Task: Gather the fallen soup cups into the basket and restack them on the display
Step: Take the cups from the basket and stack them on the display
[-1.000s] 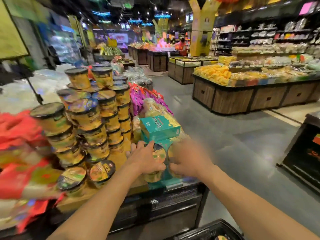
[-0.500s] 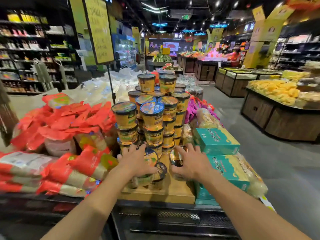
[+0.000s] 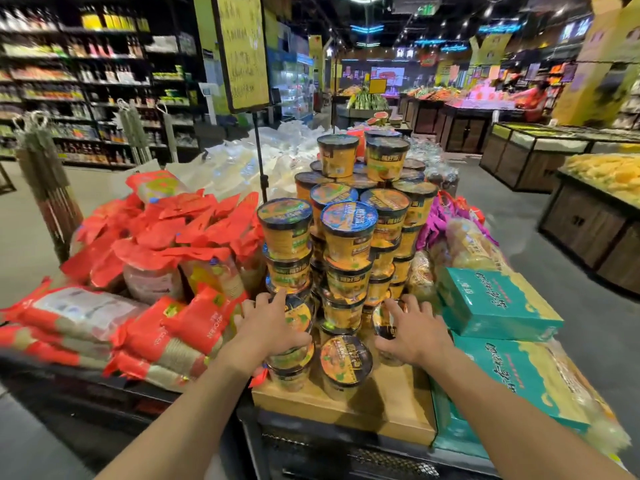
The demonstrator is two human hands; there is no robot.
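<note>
My left hand (image 3: 268, 329) grips one cup (image 3: 299, 318), my right hand (image 3: 417, 332) another cup (image 3: 384, 322), hard against the stack (image 3: 348, 237); a nudge could topple it.

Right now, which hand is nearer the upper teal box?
Right. The right hand is just left of the upper teal box; the left hand is farther left, beyond the front soup cups, gripping one.

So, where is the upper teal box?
Head view, right side: the upper teal box lies on a second teal box, right of the right hand.
</note>
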